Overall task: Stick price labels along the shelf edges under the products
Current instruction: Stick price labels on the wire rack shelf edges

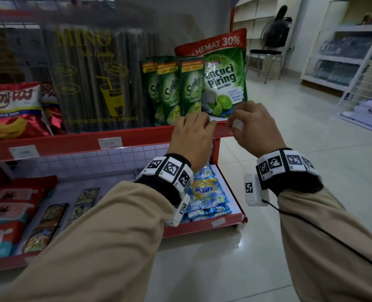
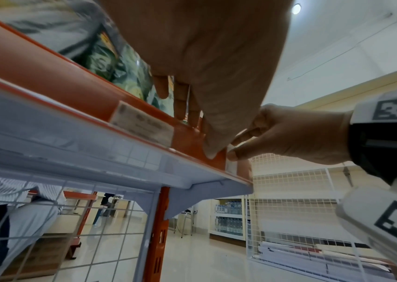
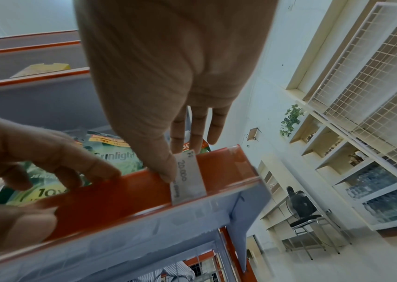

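R hand (image 1: 254,125) pinches a white label (image 3: 187,179), thumb in front & fingers behind. The label sits flat on the red shelf edge (image 1: 71,142), near its right end, under the big green soap bag (image 1: 224,83). L hand (image 1: 191,136) grips the same edge just beside it: bent fingers on top, thumb on the front.

label (image 3: 190,181) on shelf edge (image 3: 110,196) | pouches (image 1: 191,90) behind | chair (image 1: 265,52) seemingly farther right

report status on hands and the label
Left hand holds shelf edge. Right hand pinches price label against it, below the dish soap pouch. Nothing blocking.
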